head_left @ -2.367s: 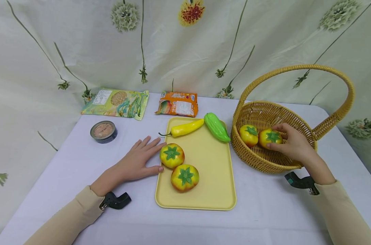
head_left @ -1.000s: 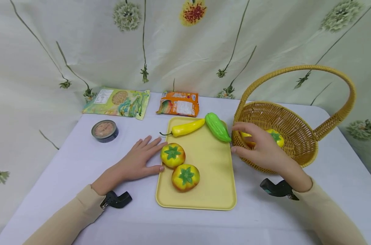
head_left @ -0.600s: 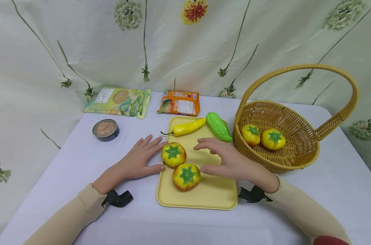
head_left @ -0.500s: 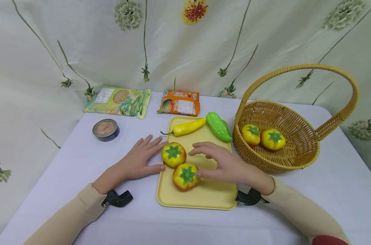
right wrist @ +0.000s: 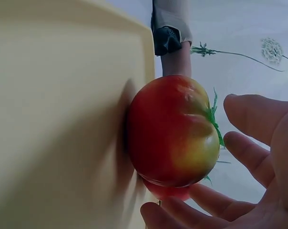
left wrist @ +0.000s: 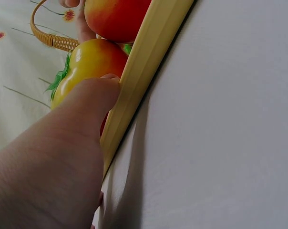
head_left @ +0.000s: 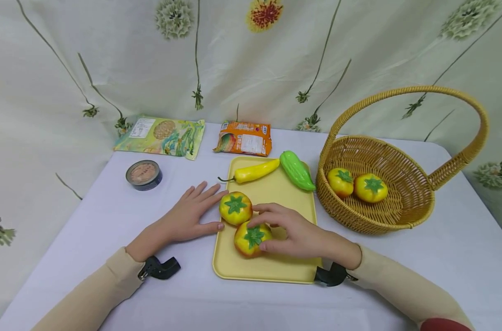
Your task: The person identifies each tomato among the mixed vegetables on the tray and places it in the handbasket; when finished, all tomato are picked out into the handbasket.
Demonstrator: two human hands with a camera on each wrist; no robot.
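Observation:
In the head view a yellow tray (head_left: 292, 271) holds two yellow-orange toy persimmons with green leafy tops: a front one (head_left: 244, 243) and a rear one (head_left: 230, 214). My right hand (head_left: 294, 230) is over the front persimmon, thumb and fingers spread around its top; the right wrist view shows a gap between thumb (right wrist: 249, 112) and fruit. My left hand (head_left: 188, 216) lies flat with spread fingers at the tray's left edge, thumb tip (left wrist: 110, 83) against the rim beside the rear persimmon. A yellow pepper (head_left: 256, 171) and a green pepper (head_left: 296, 170) lie at the tray's far end.
A wicker basket (head_left: 346, 218) with a tall handle stands right of the tray, two more persimmons (head_left: 371, 187) inside. Behind the tray lies an orange snack packet (head_left: 243, 138). A green packet (head_left: 161, 137) and a round tin (head_left: 144, 174) are at the back left.
My right hand has let go of a persimmon in the basket, come out leftward across the tray, and lowered over the front persimmon. My left hand has stayed in place.

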